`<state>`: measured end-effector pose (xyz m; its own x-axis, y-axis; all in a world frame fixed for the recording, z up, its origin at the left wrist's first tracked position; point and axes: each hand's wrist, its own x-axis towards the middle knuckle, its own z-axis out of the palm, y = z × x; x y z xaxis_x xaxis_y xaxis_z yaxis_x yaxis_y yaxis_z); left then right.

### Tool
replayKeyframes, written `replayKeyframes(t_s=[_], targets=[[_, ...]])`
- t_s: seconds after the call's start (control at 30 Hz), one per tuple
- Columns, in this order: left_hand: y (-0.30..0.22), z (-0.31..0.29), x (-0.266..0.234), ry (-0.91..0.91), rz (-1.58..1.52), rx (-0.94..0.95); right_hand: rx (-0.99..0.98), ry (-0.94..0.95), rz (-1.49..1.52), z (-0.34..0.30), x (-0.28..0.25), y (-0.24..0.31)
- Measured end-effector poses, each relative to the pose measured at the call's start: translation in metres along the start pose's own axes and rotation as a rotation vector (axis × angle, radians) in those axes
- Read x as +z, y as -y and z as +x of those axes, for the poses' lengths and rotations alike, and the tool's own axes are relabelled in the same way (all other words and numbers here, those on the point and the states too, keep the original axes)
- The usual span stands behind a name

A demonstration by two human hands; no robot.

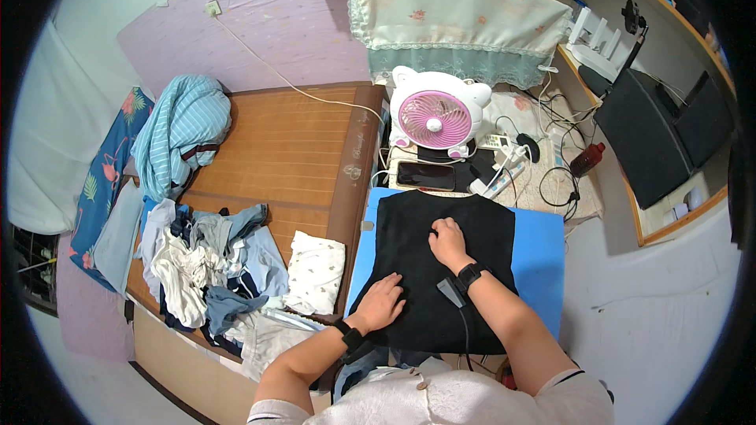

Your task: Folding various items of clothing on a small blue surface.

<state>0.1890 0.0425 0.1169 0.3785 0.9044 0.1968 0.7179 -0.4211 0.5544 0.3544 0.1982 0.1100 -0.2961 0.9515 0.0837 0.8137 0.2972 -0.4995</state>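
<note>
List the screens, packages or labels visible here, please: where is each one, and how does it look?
Phone: lies flat in front of the pink and white fan, beyond the black garment; a dark rectangle, screen off.
Monitor: stands on the desk at the right; large, black, seen at an angle, so its screen cannot be judged.
Bottle: lies left of the monitor; small, dark red, label too small to tell.
No packages or signs can be made out.

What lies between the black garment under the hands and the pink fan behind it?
In the head view, a dark phone lies flat between the black garment and the pink fan, next to a white power strip. Both hands rest flat on the garment.
</note>
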Motion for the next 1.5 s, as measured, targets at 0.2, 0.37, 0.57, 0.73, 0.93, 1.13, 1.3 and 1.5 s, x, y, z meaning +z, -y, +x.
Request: replayKeyframes(t_s=[0.2,0.37,0.57,0.73,0.93,1.13,1.3,1.5], targets=[[0.008,-0.026,-0.006,-0.016,0.077,-0.107,-0.149,0.034,0.145,0.046,0.035,0.035],[0.003,-0.047,-0.009,0.096,0.158,-0.153,-0.006,0.200,0.041,0.083,0.053,0.049],[0.003,-0.052,-0.013,0.125,0.188,-0.199,-0.071,0.076,0.132,0.104,0.070,0.044],[0.011,-0.049,-0.019,0.068,0.158,-0.188,-0.092,0.075,0.120,0.115,0.069,0.048],[0.019,-0.039,-0.027,-0.030,0.076,-0.172,-0.462,-0.099,0.041,0.082,0.062,0.074],[0.005,-0.026,-0.014,0.272,0.211,-0.059,-0.579,0.100,-0.156,0.064,0.070,0.056],[-0.003,-0.040,-0.014,0.328,0.198,0.000,-0.523,0.217,-0.104,0.048,0.049,0.064],[-0.011,-0.045,-0.008,0.343,0.076,0.108,-0.562,0.147,-0.034,-0.024,0.020,0.053]])
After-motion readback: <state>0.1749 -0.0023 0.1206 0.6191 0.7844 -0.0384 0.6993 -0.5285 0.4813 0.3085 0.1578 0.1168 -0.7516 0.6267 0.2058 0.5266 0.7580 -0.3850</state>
